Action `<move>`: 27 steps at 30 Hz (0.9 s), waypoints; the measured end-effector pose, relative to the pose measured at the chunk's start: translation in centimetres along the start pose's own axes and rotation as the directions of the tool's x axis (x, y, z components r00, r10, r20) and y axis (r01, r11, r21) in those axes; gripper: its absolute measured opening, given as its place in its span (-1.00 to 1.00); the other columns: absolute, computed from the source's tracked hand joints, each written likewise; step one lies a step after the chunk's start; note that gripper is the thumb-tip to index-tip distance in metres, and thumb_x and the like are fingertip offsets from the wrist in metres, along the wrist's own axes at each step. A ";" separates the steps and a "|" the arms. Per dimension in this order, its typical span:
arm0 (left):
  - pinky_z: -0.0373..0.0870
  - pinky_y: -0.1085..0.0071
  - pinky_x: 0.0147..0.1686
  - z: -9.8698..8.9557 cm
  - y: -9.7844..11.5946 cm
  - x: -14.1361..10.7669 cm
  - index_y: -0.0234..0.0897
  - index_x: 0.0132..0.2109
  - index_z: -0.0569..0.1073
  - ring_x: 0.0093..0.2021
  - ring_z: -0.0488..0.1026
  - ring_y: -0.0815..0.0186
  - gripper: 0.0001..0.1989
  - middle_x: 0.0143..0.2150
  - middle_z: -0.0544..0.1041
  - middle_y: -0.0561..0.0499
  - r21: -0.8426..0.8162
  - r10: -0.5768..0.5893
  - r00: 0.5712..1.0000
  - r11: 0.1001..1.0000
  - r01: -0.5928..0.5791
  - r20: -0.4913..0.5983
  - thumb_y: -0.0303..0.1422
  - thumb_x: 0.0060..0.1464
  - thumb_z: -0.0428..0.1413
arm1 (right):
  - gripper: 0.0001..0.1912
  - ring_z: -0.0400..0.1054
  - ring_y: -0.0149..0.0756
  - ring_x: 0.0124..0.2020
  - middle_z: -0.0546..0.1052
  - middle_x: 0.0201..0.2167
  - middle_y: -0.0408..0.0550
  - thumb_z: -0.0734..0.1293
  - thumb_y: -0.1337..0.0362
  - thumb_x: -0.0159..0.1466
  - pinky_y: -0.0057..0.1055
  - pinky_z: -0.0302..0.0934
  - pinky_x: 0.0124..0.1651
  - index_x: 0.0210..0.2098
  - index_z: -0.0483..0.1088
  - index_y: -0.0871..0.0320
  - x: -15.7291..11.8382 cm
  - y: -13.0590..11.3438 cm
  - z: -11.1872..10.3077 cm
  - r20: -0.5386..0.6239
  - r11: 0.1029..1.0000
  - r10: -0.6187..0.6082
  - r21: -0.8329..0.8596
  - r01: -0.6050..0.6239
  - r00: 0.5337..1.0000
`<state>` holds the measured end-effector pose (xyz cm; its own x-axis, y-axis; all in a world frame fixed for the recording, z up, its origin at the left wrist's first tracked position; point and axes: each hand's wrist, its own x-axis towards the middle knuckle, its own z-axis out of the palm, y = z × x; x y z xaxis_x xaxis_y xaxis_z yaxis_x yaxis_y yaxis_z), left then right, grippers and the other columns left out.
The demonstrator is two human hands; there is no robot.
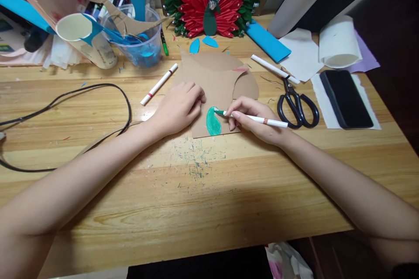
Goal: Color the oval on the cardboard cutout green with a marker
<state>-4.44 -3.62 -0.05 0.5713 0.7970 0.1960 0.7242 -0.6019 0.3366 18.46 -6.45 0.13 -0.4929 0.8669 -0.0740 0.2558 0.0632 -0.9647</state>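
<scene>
My right hand [250,117] pinches a slim white marker [258,118] with a green tip and a brownish band near its back end. Its tip touches the top of a green bean-shaped patch [214,124], where a small pale spot shows. This patch lies on a brown cardboard piece [216,78] near the front edge. On the cardboard's left side rests my left hand [183,107], its fingers curled under; whatever lies beneath them is hidden. A second white marker [159,84] with red bands lies left of the cardboard.
Black-handled scissors [297,107], a phone [347,98] and a white marker [275,69] lie to the right. A red and green paper peacock [211,0] stands behind. At left are a paper cup [87,41], a plastic tub [140,48] and a looped black cable [126,104].
</scene>
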 end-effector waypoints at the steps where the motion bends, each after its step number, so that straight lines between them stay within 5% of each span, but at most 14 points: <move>1: 0.23 0.32 -0.19 0.0 0.0 0.0 -0.28 -0.19 0.35 -0.19 0.32 0.26 -0.85 -0.21 0.43 -0.07 0.003 -0.001 1.000 1.000 0.001 0.002 -0.44 0.15 -0.10 | -0.84 0.34 -0.35 -0.43 0.45 -0.49 -0.13 0.24 0.16 0.31 -0.39 0.20 -0.35 -0.28 0.35 0.12 0.0 0.0 0.0 0.002 1.000 0.002 0.000 -0.002 1.000; 27: 0.25 0.33 -0.19 -0.1 -0.1 -0.2 -0.27 -0.19 0.34 -0.19 0.32 0.28 -0.84 -0.22 0.43 -0.05 -0.015 -0.009 1.000 1.000 0.009 0.008 -0.44 0.18 -0.13 | -0.77 0.35 -0.36 -0.38 0.45 -0.46 -0.12 0.21 0.12 0.34 -0.39 0.18 -0.31 -0.24 0.32 0.16 0.0 0.3 -0.1 0.033 1.000 0.013 0.021 -0.013 0.999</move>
<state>-4.68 -3.70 0.00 0.5681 0.8018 0.1854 0.7232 -0.5940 0.3523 18.59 -6.36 -0.11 -0.5167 0.8509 -0.0945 0.2451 0.0412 -0.9686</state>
